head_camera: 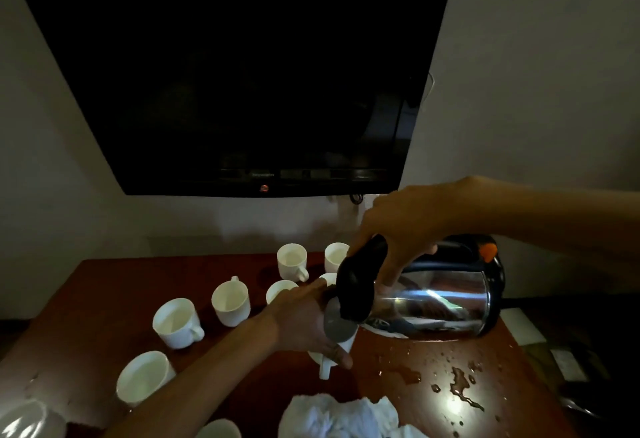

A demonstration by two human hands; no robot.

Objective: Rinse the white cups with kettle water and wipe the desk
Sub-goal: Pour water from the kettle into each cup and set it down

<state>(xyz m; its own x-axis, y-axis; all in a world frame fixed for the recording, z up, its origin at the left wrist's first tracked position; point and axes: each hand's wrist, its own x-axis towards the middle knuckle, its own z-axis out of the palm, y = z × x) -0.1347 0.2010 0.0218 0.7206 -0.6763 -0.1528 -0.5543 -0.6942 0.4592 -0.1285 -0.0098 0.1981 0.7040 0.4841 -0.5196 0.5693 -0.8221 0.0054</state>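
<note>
The crumpled white cloth (341, 417) lay nearest to me, unused, so I judged the wiping was not yet begun; spilled water (460, 385) shone on the table (104, 285) right of the cloth. My right hand (403, 230) gripped the handle of the kettle (433, 299), tilted far over. My left hand (304, 320) held one white cup (341, 347) at the spout. Behind the cloth six other cups (230, 302) waited, rinsed or not I could not tell.
</note>
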